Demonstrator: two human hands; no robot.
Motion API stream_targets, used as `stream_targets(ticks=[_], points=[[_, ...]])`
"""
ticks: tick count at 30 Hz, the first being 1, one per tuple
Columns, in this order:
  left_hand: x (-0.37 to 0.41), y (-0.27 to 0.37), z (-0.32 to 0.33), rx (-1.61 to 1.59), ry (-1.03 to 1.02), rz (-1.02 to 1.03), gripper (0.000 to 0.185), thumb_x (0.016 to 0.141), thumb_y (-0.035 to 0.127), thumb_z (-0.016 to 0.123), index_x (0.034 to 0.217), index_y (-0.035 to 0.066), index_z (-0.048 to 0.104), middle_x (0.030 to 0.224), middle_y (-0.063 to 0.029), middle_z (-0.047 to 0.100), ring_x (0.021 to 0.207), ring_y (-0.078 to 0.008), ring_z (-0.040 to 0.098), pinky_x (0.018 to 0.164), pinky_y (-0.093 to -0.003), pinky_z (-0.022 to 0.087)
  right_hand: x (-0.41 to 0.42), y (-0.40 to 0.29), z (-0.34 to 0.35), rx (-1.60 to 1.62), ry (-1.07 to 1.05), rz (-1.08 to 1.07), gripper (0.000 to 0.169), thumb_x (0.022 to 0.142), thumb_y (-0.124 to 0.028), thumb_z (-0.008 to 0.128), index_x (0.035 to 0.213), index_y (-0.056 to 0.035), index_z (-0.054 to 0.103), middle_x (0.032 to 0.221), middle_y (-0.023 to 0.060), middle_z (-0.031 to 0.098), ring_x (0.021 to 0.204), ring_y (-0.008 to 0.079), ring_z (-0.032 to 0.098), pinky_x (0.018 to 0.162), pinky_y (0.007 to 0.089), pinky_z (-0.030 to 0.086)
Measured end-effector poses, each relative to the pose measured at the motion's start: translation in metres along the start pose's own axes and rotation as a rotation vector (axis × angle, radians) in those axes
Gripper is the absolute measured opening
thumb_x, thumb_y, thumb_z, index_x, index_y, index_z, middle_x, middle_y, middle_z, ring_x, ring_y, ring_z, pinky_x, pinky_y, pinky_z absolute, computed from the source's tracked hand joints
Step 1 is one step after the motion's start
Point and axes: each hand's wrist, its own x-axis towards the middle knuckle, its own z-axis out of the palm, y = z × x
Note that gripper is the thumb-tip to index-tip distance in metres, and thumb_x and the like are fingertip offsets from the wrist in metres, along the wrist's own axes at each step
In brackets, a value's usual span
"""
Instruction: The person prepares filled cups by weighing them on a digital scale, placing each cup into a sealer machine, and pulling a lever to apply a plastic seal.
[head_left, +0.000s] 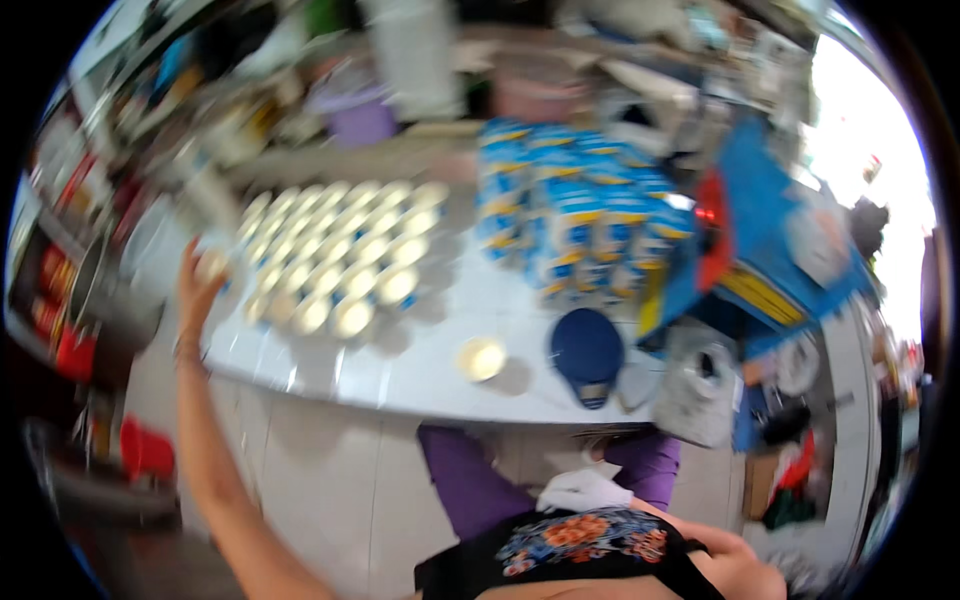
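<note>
My left hand (193, 292), bare and stretched out to the table's left end, has its thumb and fingers around a small pale cup (213, 264), blurred by motion. Beside it, several rows of pale-topped cups (337, 255) with bits of blue on their sides stand on the white table (442, 330). One more cup (481, 359) stands apart near the front edge. Right of that lies a dark blue kitchen scale (587, 349) with a small display. My right hand (585, 491), in a white glove, rests at my lap; its fingers are not clear.
Blue, white and yellow packs (577, 202) are piled at the back of the table. A blue box (772, 247) stands at the right, with a white plastic bag (697, 382) at the table's edge. A purple bucket (360, 112) stands behind; a red bucket (146, 446) is lower left.
</note>
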Motion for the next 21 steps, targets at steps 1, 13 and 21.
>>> stream_targets(ticks=[1,13,21], points=[[0.000,0.024,0.005,0.052,-0.013,0.043,0.085,0.076,0.000,0.075,0.154,0.012,0.044,0.110,-0.0082,0.065,0.097,-0.0197,0.066,0.086,-0.0334,0.056,0.002,0.002,0.000,0.036,-0.015,0.059,0.035,0.103,-0.036,0.059,0.101,-0.0063,0.078,0.092,0.0053,0.077,0.088,0.0154,0.072,0.083,0.0288,0.055],[-0.114,0.327,0.214,-0.079,-0.312,0.201,0.088,0.069,0.010,0.081,0.150,0.006,0.046,0.106,-0.0088,0.065,0.096,-0.0205,0.066,0.089,-0.0343,0.054,-0.053,0.031,0.000,0.063,0.140,-0.080,0.038,0.103,-0.041,0.059,0.100,-0.0076,0.077,0.086,0.0060,0.073,0.081,0.0138,0.066,0.079,0.0303,0.052],[-0.191,0.385,0.358,-0.186,-0.423,0.244,0.083,0.068,0.013,0.085,0.143,0.005,0.051,0.105,-0.0106,0.063,0.097,-0.0220,0.065,0.087,-0.0343,0.054,-0.099,0.060,-0.005,0.206,0.261,-0.140,0.037,0.103,-0.039,0.060,0.102,-0.0060,0.077,0.088,0.0061,0.072,0.082,0.0111,0.063,0.078,0.0287,0.051]])
